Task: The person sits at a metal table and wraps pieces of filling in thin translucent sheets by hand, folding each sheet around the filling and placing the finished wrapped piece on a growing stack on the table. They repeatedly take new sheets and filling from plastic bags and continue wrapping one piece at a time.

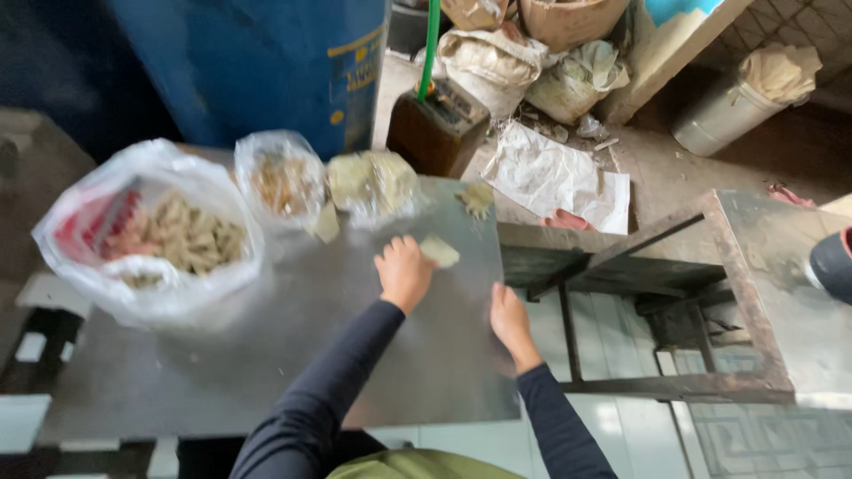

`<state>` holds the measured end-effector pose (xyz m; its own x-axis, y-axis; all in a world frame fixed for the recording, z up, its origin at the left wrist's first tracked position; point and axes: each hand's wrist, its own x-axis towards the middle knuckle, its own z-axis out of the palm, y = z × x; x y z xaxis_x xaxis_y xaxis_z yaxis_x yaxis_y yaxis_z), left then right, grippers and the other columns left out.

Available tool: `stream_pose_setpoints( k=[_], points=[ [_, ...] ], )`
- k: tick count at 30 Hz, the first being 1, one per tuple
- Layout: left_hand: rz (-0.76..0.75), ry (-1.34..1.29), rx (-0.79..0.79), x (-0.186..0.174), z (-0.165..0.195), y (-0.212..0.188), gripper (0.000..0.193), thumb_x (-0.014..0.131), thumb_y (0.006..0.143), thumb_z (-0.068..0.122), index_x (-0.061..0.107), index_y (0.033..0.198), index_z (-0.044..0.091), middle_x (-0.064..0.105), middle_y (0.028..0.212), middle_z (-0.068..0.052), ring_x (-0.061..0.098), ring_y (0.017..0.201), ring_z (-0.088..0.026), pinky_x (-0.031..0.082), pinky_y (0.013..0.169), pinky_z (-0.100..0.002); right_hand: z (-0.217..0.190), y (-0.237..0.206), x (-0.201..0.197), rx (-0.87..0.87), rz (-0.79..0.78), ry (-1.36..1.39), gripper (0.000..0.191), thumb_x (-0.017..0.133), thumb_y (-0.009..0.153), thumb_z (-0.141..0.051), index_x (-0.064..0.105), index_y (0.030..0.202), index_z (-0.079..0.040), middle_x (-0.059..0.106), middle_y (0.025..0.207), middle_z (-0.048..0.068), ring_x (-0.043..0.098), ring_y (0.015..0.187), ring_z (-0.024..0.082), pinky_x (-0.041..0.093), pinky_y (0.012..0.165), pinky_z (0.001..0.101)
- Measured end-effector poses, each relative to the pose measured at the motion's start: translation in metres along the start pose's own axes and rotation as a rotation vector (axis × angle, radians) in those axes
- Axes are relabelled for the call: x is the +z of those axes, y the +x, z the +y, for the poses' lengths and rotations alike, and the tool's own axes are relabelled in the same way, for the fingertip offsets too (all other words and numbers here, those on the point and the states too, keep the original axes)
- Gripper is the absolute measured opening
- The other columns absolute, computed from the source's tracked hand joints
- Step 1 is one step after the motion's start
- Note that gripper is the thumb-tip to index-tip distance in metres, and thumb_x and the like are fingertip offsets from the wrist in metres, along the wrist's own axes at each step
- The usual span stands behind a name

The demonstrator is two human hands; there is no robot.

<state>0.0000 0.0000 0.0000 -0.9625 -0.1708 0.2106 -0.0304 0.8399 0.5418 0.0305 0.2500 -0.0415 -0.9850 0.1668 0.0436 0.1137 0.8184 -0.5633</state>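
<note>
Nearest, sleeves: both forearms in dark long sleeves reach up from the bottom edge over a grey metal table (266,355).
Right hand (512,324): rests at the table's right edge, fingers curled over the rim; it seems to grip only the edge, though the palm side is hidden.
Left hand (404,270): lies on the tabletop further in, fingers bent, fingertips touching a pale flat scrap (439,252); whether it pinches the scrap or only presses on it, cannot tell.
Pale scrap: on the tabletop, just right of the left hand, near the table's middle-right.
Second scrap (477,199): smaller, yellowish, near the far right corner of the table, apart from both hands.
Big bag (151,235): clear plastic, open, on the table's left side, full of tan stubby pieces; blurred.
Small bags: one with orange-brown contents (280,182), one with pale green contents (373,184), side by side at the table's far edge.
Metal frame (674,293): open stand to the right of the table, tiled floor visible through it.
Beyond table: brown jug (437,131) with a green hose (430,40) entering it, blue drum (257,62) to its left, crumpled white sheet (555,177) on the floor.
Farthest: sacks (493,58) against the wall.
</note>
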Motion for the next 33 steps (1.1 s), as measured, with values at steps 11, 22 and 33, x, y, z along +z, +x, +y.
stream_pose_setpoints(
  k=[11, 22, 33],
  points=[
    [0.348, -0.180, 0.153, -0.032, 0.021, -0.045, 0.017, 0.075, 0.088, 0.029, 0.064, 0.092, 0.016, 0.067, 0.092, -0.004, 0.064, 0.096, -0.030, 0.041, 0.082, -0.047, -0.010, -0.017, -0.011, -0.062, 0.029, -0.001, 0.055, 0.038, 0.106, -0.046, 0.057, 0.100, 0.005, 0.068, 0.095, 0.034, 0.064, 0.096, 0.053, 0.049, 0.083, 0.0579],
    [0.268, -0.278, 0.149, -0.059, 0.026, -0.054, 0.032, 0.074, 0.091, 0.034, 0.061, 0.111, 0.013, 0.075, 0.092, -0.002, 0.066, 0.095, -0.028, 0.040, 0.088, -0.047, -0.054, -0.042, -0.034, -0.093, 0.049, -0.023, 0.055, 0.037, 0.107, -0.043, 0.057, 0.099, 0.007, 0.067, 0.095, 0.037, 0.064, 0.097, 0.054, 0.049, 0.087, 0.0576],
    [0.299, -0.463, 0.227, -0.046, 0.020, -0.047, 0.055, 0.075, 0.088, 0.033, 0.054, 0.129, 0.004, 0.061, 0.123, -0.016, 0.056, 0.117, -0.037, 0.041, 0.099, -0.048, 0.015, -0.106, -0.074, 0.075, -0.465, 1.327, 0.071, 0.037, 0.106, -0.055, 0.051, 0.144, 0.004, 0.061, 0.142, 0.014, 0.054, 0.133, 0.026, 0.040, 0.115, 0.0394]
  ],
)
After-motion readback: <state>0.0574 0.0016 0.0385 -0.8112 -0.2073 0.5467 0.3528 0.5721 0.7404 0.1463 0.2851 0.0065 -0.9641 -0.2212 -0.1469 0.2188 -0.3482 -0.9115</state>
